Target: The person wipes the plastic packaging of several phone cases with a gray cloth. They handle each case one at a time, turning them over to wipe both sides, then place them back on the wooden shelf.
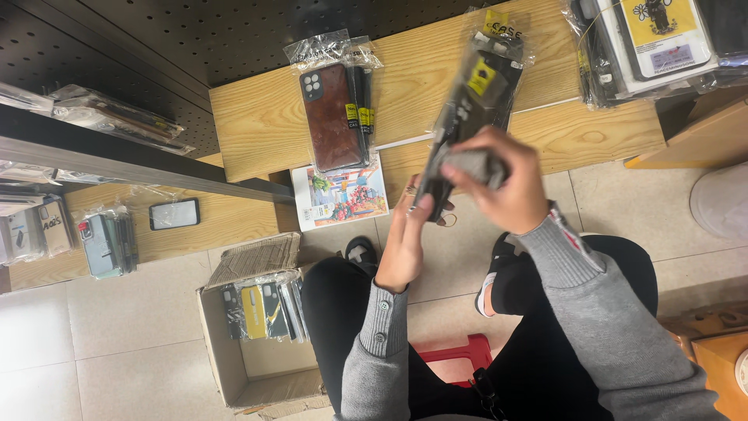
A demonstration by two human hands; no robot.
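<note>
Above the lap, near the front edge of the wooden bench [257, 125]: one packaged phone case [471, 101], dark, in a clear plastic sleeve with yellow labels, held tilted, its far end rising over the bench.

Left hand [405, 238]: grip closed on the lower end of the packaged phone case from beneath, thumb and fingers pinching the sleeve; a ring shows on one finger.

Right hand [502, 183]: grip clenched on a grey cloth [475, 165], pressed against the middle of the sleeve's face. The case thus lies between the two grips, its lower end in the left, its mid-section under the right, its far half free.

Handling note, as a judgement: wiping goes best with the lower end held steady and the cloth drawn flat along the sleeve, so the plastic does not buckle.

Also present: a stack of cases topped by a brown case [333, 117] on the bench, far left of the hands; a colourful booklet [341, 195] beneath its near end; a cardboard box [257, 335] of packaged cases on the floor, near left; a black phone [174, 214] on a lower shelf, far left; further packaged cases [654, 39] at far right.
</note>
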